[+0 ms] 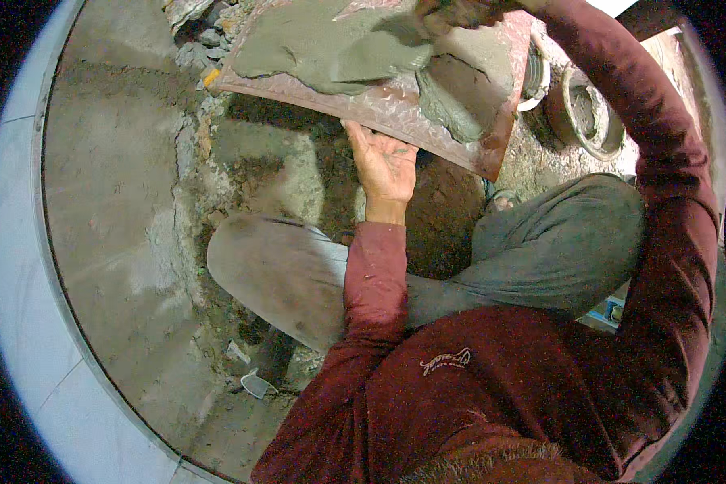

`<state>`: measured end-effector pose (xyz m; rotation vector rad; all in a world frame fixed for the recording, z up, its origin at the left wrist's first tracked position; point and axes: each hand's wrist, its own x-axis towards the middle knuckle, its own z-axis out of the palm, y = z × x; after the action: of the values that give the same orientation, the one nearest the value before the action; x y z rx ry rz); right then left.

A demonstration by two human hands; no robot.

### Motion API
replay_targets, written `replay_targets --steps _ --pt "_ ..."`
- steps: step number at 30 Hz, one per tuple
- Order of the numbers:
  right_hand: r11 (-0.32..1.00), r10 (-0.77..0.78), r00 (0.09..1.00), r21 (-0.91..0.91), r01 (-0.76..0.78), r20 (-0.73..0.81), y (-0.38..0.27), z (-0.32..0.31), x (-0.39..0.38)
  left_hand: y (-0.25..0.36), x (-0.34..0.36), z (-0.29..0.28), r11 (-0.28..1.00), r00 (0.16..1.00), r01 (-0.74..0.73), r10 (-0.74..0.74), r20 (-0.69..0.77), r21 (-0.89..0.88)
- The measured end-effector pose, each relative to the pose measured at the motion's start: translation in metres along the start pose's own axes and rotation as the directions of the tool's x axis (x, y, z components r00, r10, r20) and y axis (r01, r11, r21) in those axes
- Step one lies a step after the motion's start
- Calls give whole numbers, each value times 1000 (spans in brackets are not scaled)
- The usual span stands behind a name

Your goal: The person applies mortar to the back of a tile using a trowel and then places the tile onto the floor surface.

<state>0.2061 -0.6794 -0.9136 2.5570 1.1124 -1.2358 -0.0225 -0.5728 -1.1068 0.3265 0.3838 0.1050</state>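
Your pinkish, patterned slab [365, 106] is slanting across the far side. Grey mortar [310, 48] is covering it unevenly.

One marking is visible: a small pale emblem [445, 360] on the front of the maroon top [532, 387], set on the wearer's left half of the chest, nearer the left sleeve than the right. It consists of a thin, elongated outline with a short row of fine lettering directly below. The lettering is too small to be read reliably. No other legible text is found.
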Motion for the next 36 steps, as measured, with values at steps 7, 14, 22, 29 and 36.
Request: replay_targets --steps 7,14,22,29,36 --pt "998 14 999 58 -11 -50 45 28 -90 -1 -5 6 1000 1000 8 -9 -25 -22" --pt "465 -527 834 767 443 -163 78 53 -44 0 -6 13 1000 1000 19 -19 8 24" --pt "956 -90 947 241 169 -307 127 142 -87 3 -6 5 997 996 -16 22 -90 70" --pt "973 -228 867 -73 219 -443 130 166 -127 2 -5 7 995 999 -42 42 4 93" --pt "984 42 942 -152 -97 -332 91 153 -166 0 -8 10 995 998 -27 32 -52 98"
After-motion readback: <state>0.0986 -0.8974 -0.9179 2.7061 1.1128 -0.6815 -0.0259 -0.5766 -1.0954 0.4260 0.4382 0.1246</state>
